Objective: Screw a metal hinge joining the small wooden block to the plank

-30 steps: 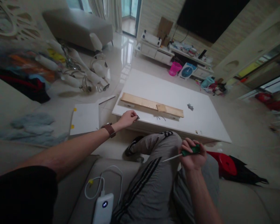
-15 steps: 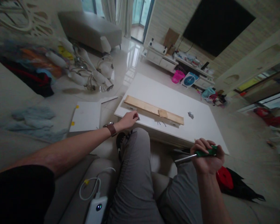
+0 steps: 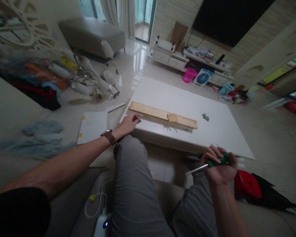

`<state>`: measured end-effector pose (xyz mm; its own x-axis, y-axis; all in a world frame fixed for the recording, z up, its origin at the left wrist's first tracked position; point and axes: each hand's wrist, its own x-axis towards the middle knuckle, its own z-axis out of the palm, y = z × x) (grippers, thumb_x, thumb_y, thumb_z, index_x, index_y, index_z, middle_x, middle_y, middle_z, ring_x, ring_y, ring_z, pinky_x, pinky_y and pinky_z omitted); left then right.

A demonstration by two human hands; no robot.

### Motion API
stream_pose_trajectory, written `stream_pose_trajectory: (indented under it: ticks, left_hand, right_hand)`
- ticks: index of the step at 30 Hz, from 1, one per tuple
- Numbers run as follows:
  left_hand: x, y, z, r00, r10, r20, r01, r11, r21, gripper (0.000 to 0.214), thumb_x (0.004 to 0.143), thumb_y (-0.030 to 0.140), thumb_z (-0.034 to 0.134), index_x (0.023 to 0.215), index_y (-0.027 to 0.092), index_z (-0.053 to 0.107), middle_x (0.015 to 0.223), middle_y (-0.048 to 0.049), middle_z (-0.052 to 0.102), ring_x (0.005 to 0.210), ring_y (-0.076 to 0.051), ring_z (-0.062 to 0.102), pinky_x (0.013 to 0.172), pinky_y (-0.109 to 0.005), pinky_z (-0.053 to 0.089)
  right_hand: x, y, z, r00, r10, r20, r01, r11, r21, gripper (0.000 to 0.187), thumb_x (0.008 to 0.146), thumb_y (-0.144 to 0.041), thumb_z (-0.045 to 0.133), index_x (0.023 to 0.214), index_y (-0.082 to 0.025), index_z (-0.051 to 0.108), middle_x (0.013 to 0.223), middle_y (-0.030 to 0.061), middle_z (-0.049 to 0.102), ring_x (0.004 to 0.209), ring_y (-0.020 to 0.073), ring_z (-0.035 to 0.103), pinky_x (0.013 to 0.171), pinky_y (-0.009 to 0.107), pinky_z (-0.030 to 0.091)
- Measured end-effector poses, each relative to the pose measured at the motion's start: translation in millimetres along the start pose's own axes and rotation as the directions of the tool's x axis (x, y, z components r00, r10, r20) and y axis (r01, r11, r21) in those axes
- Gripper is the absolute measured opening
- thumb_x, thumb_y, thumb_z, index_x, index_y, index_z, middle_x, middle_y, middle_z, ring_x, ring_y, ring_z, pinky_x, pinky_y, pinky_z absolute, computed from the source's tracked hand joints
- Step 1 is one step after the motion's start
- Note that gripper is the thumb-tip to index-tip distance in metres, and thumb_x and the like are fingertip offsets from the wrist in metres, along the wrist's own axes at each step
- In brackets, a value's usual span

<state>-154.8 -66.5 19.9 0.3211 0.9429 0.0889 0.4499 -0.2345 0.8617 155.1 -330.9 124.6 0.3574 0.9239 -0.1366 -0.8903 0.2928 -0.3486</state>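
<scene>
My left hand (image 3: 129, 123) is closed in a pinch on small dark screws (image 3: 139, 120), their exact shape hard to make out. It hovers by the left end of a long wooden plank (image 3: 150, 111) on a white tabletop panel (image 3: 167, 93). A short wood block (image 3: 172, 118) rests across the plank, right of its middle. Several thin loose screws (image 3: 172, 129) lie in front of it. At the lower right my right hand (image 3: 219, 164) grips a screwdriver (image 3: 220, 159) by its green handle, the metal shaft pointing left. A small grey pile of hardware (image 3: 205, 117) sits farther right on the panel.
A red stool (image 3: 248, 184) stands at the right. On the floor at left are a white panel (image 3: 93, 126) and a lamp fixture with several white shades (image 3: 96, 79). A power bank (image 3: 102, 225) with a cable lies beside my leg.
The view has shifted a little. My left hand has moved left along the front of the plank, still pinching the screws. My right hand keeps the screwdriver in much the same pose.
</scene>
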Motion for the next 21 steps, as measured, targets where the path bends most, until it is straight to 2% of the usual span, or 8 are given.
stream_pose_trajectory:
  ticks: [4,8,12,15,17,21]
  left_hand:
    - [0.7,-6.0,-7.1,1.000,0.003,0.006,-0.003,1.000,-0.003,0.006,0.086,0.022,0.063,0.080,0.021,0.064,0.081,-0.0050,0.074,0.076,-0.020,0.067,0.075,-0.030,0.048]
    - [-3.9,-13.3,-14.9,0.999,-0.020,-0.045,0.022,0.998,0.050,0.006,0.084,0.027,0.066,0.080,0.022,0.065,0.077,-0.0041,0.075,0.073,-0.021,0.068,0.073,-0.029,0.049]
    - [-3.2,-6.4,-10.7,0.994,-0.081,-0.076,0.083,0.996,0.021,0.014,0.082,0.036,0.070,0.082,0.022,0.067,0.080,-0.0047,0.076,0.074,-0.023,0.071,0.069,-0.030,0.053]
    - [4.2,23.1,10.9,0.993,-0.099,-0.062,0.098,0.995,-0.015,0.023,0.081,0.042,0.073,0.088,0.021,0.067,0.084,-0.0052,0.076,0.073,-0.022,0.072,0.069,-0.031,0.057]
    - [12.6,51.6,35.1,0.998,-0.045,-0.031,0.046,0.999,0.024,0.022,0.084,0.041,0.071,0.090,0.020,0.067,0.086,-0.0052,0.076,0.075,-0.021,0.072,0.071,-0.032,0.058]
    - [34.5,99.8,98.2,0.996,0.042,0.083,-0.044,0.999,0.024,0.007,0.080,0.019,0.069,0.087,0.019,0.065,0.081,-0.0037,0.075,0.079,-0.019,0.072,0.077,-0.031,0.058]
  right_hand:
    - [-0.5,-7.9,-4.2,0.999,-0.031,-0.033,0.030,0.999,-0.022,0.038,0.071,-0.015,0.081,0.081,-0.024,0.046,0.068,-0.0084,0.048,0.055,0.0064,0.049,0.048,0.018,0.054]
    - [1.9,-21.9,-9.2,0.987,-0.063,-0.149,0.064,0.998,-0.002,0.035,0.071,-0.020,0.082,0.080,-0.023,0.049,0.066,-0.0083,0.046,0.056,0.0068,0.047,0.049,0.019,0.054]
    - [31.7,-47.2,-13.4,0.983,-0.049,-0.179,0.047,0.999,-0.014,0.035,0.071,-0.029,0.084,0.077,-0.021,0.050,0.068,-0.0066,0.047,0.063,0.0082,0.051,0.058,0.021,0.056]
    - [76.8,-63.7,-13.7,0.986,-0.054,-0.155,0.039,0.995,-0.096,0.031,0.075,-0.040,0.078,0.075,-0.021,0.053,0.069,-0.0046,0.050,0.064,0.0107,0.051,0.057,0.024,0.053]
    - [111.3,-68.6,-14.7,0.984,-0.065,-0.165,0.040,0.988,-0.151,0.030,0.083,-0.046,0.068,0.073,-0.021,0.055,0.067,-0.0039,0.050,0.060,0.0112,0.048,0.051,0.024,0.047]
    - [168.5,-67.4,-29.0,0.954,-0.078,-0.289,0.015,0.977,-0.215,0.037,0.094,-0.048,0.053,0.070,-0.021,0.059,0.063,-0.0024,0.054,0.058,0.0119,0.052,0.053,0.024,0.047]
